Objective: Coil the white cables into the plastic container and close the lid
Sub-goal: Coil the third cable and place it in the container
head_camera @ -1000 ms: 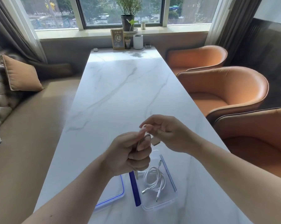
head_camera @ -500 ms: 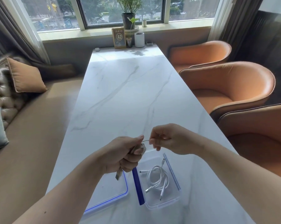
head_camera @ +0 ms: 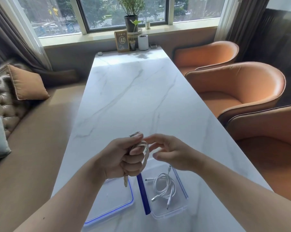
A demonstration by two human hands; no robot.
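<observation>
My left hand (head_camera: 124,158) is closed around a coiled white cable (head_camera: 145,155), held above the near end of the marble table (head_camera: 141,97); a plug end hangs below my fist. My right hand (head_camera: 168,151) hovers just right of the coil with fingers spread, holding nothing. Below them the clear plastic container (head_camera: 183,210) with blue side clips stands open, and another coiled white cable (head_camera: 164,186) lies inside. The blue-rimmed lid (head_camera: 111,206) lies flat on the table to the container's left.
Three orange armchairs (head_camera: 238,91) line the table's right side. A brown sofa with cushions (head_camera: 25,84) runs along the left. At the far end stand an A2 sign (head_camera: 122,41), a white cup (head_camera: 143,42) and a potted plant (head_camera: 132,19).
My right hand has let go of the cable end and opened. The cable is now wound into a coil in my left fist, which has risen slightly.
</observation>
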